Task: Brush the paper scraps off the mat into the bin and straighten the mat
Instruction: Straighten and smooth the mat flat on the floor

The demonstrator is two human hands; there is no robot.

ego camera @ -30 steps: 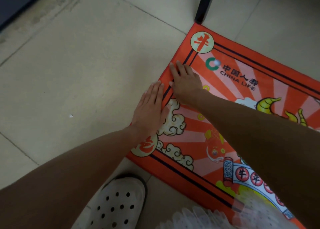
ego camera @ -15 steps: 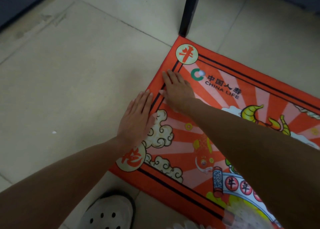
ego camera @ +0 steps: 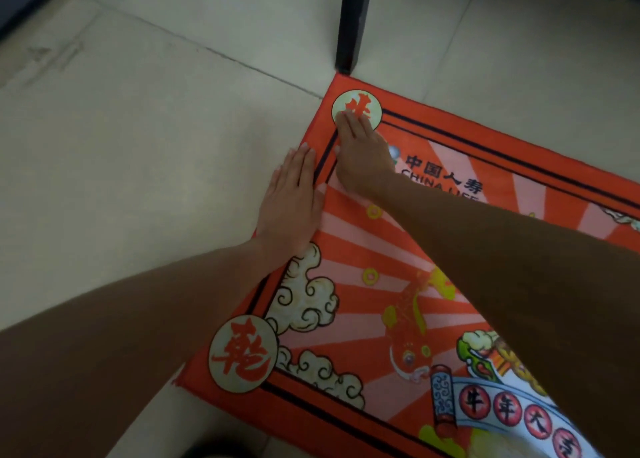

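The floor [ego camera: 145, 166] is pale beige tile, scuffed in places, with dark grout lines running diagonally — one of them passes right to the far corner of the mat. A darker strip, perhaps a wall base or a piece of furniture (too little of it shows to tell), cuts across the top left corner of the view.

A black furniture leg [ego camera: 353, 21] stands upright on the tile just beyond the mat's far corner, its foot near the orange edge; whether it touches the fabric cannot be told.

The mat [ego camera: 381, 256] lies flat on the floor and fills the lower right of the view. It is orange-red with a double black border line, pale rays, cream clouds, a red fish, round cream medallions with red characters at two corners, and a "CHINA LIFE" logo partly hidden by the right forearm.

Both hands lie flat, fingers straight and together, gripping nothing. The left hand [ego camera: 292, 201] presses on the mat's left border, its outer edge at the mat's edge by the bare tile. The right hand [ego camera: 362, 149] rests just beside it, nearer the far corner — its fingertips [ego camera: 349, 118] overlap the corner medallion [ego camera: 356, 109]. The two hands are close together but do not touch.
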